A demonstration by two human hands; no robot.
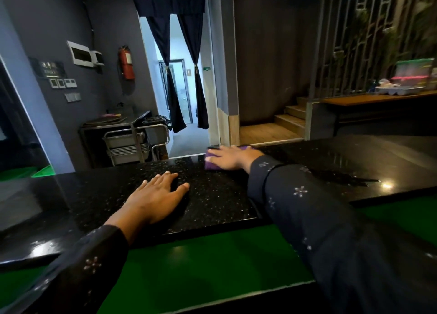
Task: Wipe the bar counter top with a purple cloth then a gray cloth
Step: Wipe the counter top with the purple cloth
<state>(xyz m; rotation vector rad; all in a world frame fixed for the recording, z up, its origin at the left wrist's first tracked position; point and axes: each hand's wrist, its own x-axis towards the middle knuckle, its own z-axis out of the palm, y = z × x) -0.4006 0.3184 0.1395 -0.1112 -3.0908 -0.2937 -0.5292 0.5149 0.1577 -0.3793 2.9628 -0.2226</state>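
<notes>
Purple cloth (211, 162) at the far edge of the black bar counter top (220, 200), pressed flat under the right hand (230, 157) with fingers spread open, likely for wiping. Left hand (157, 193) open and flat on the near side, holding nothing, probably for leaning. No gray cloth in view.

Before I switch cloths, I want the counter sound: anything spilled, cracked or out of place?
Nothing stands out. The counter top shows no spill or crack; only the purple cloth lies under the right hand.
</notes>
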